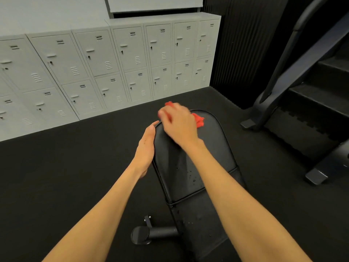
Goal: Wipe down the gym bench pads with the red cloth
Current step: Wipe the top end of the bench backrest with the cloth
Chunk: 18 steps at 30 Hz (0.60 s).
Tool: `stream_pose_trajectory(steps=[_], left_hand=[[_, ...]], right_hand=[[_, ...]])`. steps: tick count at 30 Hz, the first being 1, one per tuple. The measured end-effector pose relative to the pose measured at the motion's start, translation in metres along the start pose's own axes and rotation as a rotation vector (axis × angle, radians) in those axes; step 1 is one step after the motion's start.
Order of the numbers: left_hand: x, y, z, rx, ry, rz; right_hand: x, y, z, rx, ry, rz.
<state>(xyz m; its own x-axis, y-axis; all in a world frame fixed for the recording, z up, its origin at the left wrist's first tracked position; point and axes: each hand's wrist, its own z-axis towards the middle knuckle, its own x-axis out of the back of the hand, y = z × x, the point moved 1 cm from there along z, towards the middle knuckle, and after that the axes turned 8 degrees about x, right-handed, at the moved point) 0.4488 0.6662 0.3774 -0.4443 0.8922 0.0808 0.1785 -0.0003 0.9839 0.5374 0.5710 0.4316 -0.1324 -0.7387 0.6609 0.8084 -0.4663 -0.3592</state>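
Note:
A black gym bench runs away from me, its long back pad (213, 148) ahead and the seat pad (196, 220) nearer. Water droplets dot the pad near the seam. My right hand (179, 122) lies over the red cloth (198, 120) at the far left corner of the back pad; the hand is blurred and covers most of the cloth, which shows at its far side and its right. My left hand (146, 148) rests flat with straight fingers against the pad's left edge.
Grey lockers (113, 63) line the wall to the left and ahead. A black stair-climber machine (311, 87) stands at the right, its feet on the black rubber floor (75, 176). The bench's foot bar (151, 233) sticks out at lower left.

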Motion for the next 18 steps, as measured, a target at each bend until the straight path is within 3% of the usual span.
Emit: stream_pose_trajectory(steps=[2,5,14,18], left_hand=[[0.000,0.000,0.000,-0.003,-0.013,-0.015],[0.002,0.002,-0.001,0.009,-0.024,0.008],[0.004,0.002,0.000,0.056,-0.058,0.007],[0.002,0.002,0.001,0.079,-0.041,-0.025]], right_hand=[[-0.002,-0.006,-0.008,0.166,-0.071,0.063],[0.009,0.021,-0.010,0.164,-0.093,0.114],[0.039,0.090,-0.020,-0.521,0.160,0.195],[0.025,0.061,-0.018,-0.431,0.194,0.062]])
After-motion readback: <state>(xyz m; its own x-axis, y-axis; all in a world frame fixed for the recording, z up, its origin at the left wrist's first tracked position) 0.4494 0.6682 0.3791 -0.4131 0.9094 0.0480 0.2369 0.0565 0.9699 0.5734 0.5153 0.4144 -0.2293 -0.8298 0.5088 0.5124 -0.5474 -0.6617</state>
